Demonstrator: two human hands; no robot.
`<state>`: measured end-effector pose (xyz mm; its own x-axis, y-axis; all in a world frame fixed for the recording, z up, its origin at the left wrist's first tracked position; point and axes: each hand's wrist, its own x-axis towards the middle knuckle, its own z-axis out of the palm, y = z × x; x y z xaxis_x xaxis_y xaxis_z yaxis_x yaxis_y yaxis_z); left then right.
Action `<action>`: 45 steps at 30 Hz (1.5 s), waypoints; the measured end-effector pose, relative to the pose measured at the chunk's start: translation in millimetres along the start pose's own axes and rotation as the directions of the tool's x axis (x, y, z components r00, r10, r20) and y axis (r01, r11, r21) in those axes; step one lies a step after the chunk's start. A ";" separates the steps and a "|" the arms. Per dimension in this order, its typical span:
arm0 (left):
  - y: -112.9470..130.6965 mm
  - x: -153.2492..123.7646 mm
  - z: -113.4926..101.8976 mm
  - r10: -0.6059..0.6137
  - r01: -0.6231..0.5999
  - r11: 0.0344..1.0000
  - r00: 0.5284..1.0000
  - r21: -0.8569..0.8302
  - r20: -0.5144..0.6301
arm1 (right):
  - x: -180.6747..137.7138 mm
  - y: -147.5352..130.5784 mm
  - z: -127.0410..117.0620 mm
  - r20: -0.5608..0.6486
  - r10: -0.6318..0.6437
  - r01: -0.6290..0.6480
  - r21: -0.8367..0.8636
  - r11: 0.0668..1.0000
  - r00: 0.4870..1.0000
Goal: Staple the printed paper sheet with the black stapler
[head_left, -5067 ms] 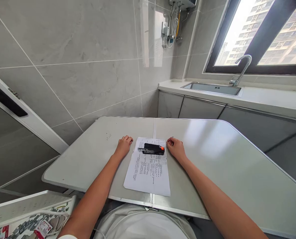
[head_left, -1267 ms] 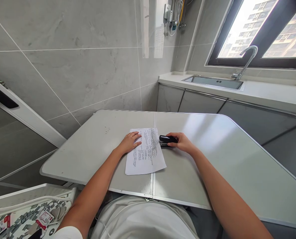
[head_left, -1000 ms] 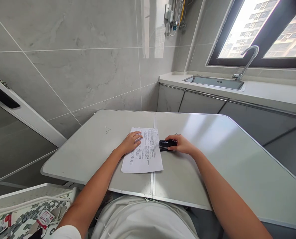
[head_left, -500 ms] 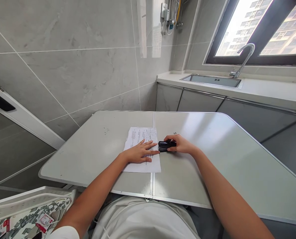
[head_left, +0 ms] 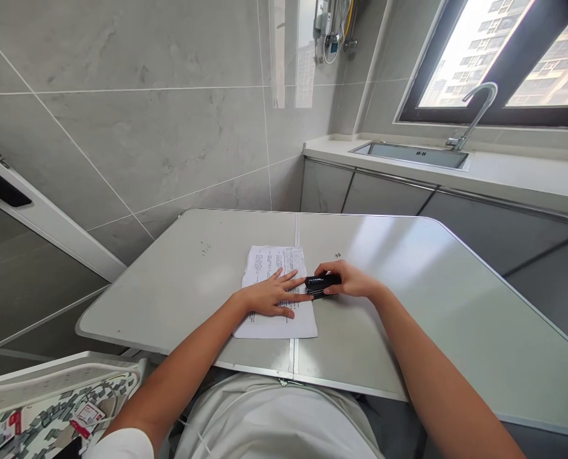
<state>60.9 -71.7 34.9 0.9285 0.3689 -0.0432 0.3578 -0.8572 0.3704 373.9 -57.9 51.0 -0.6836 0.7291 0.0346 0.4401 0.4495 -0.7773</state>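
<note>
1. Stapler (head_left: 318, 282), oblong, glossy black, at right edge of white printed paper (head_left: 276, 327) on pale grey table (head_left: 417, 319).
2. Clamped in bare right hand (head_left: 349, 278).
3. Flat on paper: bare left hand (head_left: 273, 296), fingers spread apart.

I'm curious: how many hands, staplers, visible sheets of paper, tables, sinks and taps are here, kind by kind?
Hands (left hand, right hand): 2
Black stapler: 1
Printed sheet: 1 visible
Table: 1
Sink: 1
Tap: 1
Total: 7
</note>
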 end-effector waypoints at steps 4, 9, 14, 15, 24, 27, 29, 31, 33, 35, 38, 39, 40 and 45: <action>1.4 0.0 -0.9 0.011 -0.012 1.000 1.000 0.007 0.017 | 2.3 -3.8 4.1 -0.038 -0.014 0.013 -0.028 1.000 0.999; 2.6 0.8 -0.3 0.007 -0.007 1.000 1.000 -0.001 0.011 | 6.4 -10.0 9.4 -0.029 -0.104 0.103 -0.016 0.995 0.994; 4.8 1.3 -1.1 0.012 -0.012 1.000 1.000 -0.011 0.004 | 9.7 -16.0 12.8 -0.041 -0.135 0.131 -0.075 0.988 0.990; 5.5 1.5 -1.6 0.012 -0.012 1.000 1.000 -0.011 0.005 | 10.1 -17.3 13.2 -0.035 -0.138 0.134 -0.088 0.987 0.990; 7.9 1.8 -2.5 0.015 -0.015 0.999 1.000 -0.042 -0.011 | 10.5 -27.0 17.1 -0.026 -0.099 0.094 -0.160 0.983 0.995; 7.0 1.6 -1.8 0.016 -0.017 0.999 1.000 -0.048 -0.017 | 10.9 -29.5 18.9 -0.036 -0.079 0.071 -0.174 0.982 0.996; 6.3 1.8 -1.4 0.014 -0.015 0.999 1.000 -0.051 -0.017 | 10.9 -30.3 20.0 -0.038 -0.057 0.050 -0.175 0.983 0.998; 5.8 2.2 -1.0 0.012 -0.013 0.999 1.000 -0.050 -0.011 | 10.7 -30.6 20.9 -0.036 -0.041 0.035 -0.174 0.984 0.999; 5.3 2.6 -0.6 0.010 -0.010 0.999 1.000 -0.045 0.003 | 10.3 -31.5 21.8 -0.033 -0.035 0.028 -0.190 0.981 0.999; 4.9 2.9 0.0 0.009 -0.008 0.999 1.000 -0.043 0.009 | 9.9 -34.3 22.8 -0.032 -0.023 0.015 -0.230 0.973 0.999; 4.4 2.8 1.3 0.005 -0.005 0.999 1.000 -0.050 -0.003 | 10.4 -42.1 25.2 -0.020 0.025 -0.030 -0.317 0.948 0.999; 4.3 2.6 1.7 0.002 -0.003 0.999 1.000 -0.051 -0.009 | 11.1 -45.5 26.4 -0.017 0.047 -0.050 -0.353 0.934 0.999; 4.2 2.3 2.1 0.001 -0.002 0.999 1.000 -0.051 -0.013 | 12.2 -49.1 27.7 -0.016 0.070 -0.071 -0.394 0.916 0.997; 3.6 0.4 2.5 0.008 -0.010 0.998 0.999 -0.063 -0.034 | 21.3 -66.9 35.6 -0.009 0.166 -0.138 -0.599 0.788 0.986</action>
<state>62.7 -75.5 33.9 0.9273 0.3741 -0.0089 0.3415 -0.8363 0.4288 309.1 -90.8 81.4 -0.5958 0.7981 -0.0892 0.7904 0.5631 -0.2410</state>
